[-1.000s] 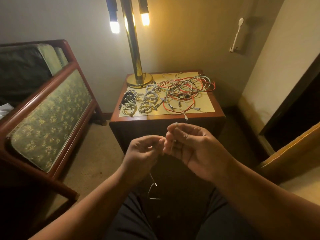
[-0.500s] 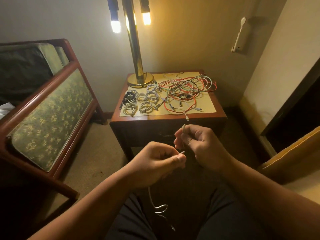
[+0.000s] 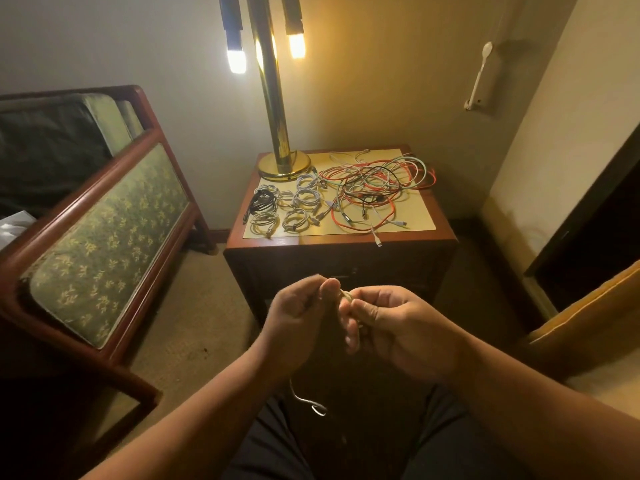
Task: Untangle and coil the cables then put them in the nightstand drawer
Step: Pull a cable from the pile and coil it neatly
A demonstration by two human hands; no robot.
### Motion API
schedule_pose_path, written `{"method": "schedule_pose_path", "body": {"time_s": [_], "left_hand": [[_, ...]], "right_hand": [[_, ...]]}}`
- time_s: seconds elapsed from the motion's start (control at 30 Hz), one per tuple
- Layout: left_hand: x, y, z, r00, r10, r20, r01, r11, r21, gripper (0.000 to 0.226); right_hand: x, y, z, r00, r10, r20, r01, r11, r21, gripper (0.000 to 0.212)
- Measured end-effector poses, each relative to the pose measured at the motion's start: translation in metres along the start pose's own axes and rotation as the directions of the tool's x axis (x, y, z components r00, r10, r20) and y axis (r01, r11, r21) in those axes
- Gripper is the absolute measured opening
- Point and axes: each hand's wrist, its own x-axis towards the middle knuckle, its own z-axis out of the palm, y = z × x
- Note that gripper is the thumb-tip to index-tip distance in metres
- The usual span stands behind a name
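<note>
The left hand [image 3: 299,317] has risen from lower down and come back close beside the right. Its fingers are curled and pinch a thin white cable [image 3: 347,295], whose loose tail hangs down between the knees. The right hand [image 3: 394,323] holds the same cable, fingers clamped on a small loop. Behind them, on the nightstand [image 3: 339,242] worktop, coiled cables [image 3: 294,206] lie at the left by the lamp base [image 3: 284,166]. The red, white and black tangle [image 3: 377,185] sprawls at the right.
</note>
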Motion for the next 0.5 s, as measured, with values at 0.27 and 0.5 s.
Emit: {"method": "schedule_pose_path", "body": {"time_s": [0.27,0.5], "left_hand": [[-0.023,-0.018,0.036,0.909,-0.404,0.105,0.362,0.888,0.284,0.042],[-0.014,0.026,0.031,0.912,-0.295,0.285,0.180,0.913,0.367,0.032]], "right_hand": [[0.004,-0.004,0.005,0.913,-0.135,-0.385,0.169,0.984,0.055,0.020],[0.001,0.001,-0.028,0.856,-0.340,-0.390,-0.002,0.751,-0.660,0.017]]}}
